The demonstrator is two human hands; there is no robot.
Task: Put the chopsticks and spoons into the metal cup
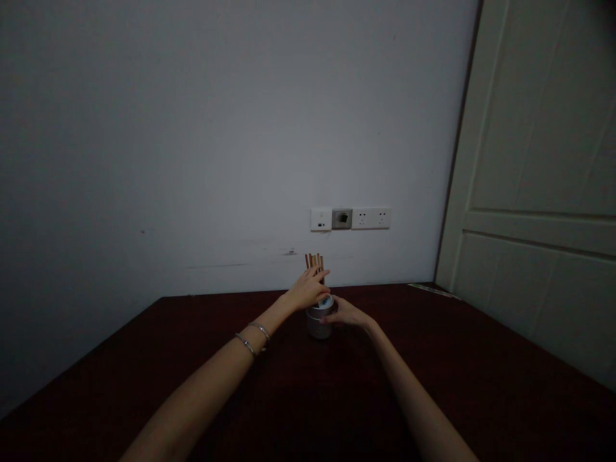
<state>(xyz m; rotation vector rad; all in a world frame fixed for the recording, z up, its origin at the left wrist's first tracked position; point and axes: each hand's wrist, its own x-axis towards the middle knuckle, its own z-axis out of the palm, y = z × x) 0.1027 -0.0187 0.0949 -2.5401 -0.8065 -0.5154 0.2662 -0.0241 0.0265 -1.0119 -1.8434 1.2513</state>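
Head view: sticks [314, 260] partly hidden

The left hand [308, 289] is hiding the lower ends of the sticks [316, 259]; the right hand [347, 313] is covering part of the cup [319, 330]. Between them, a blue mark [326, 299] is looking too small to read. Below the hands, the forearms [205, 388] are running off the edge.

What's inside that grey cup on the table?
Thin sticks rise above the grey cup, and something white with blue marks shows at its mouth. The left hand and the cup's wall cover the sticks' lower ends and anything deeper.
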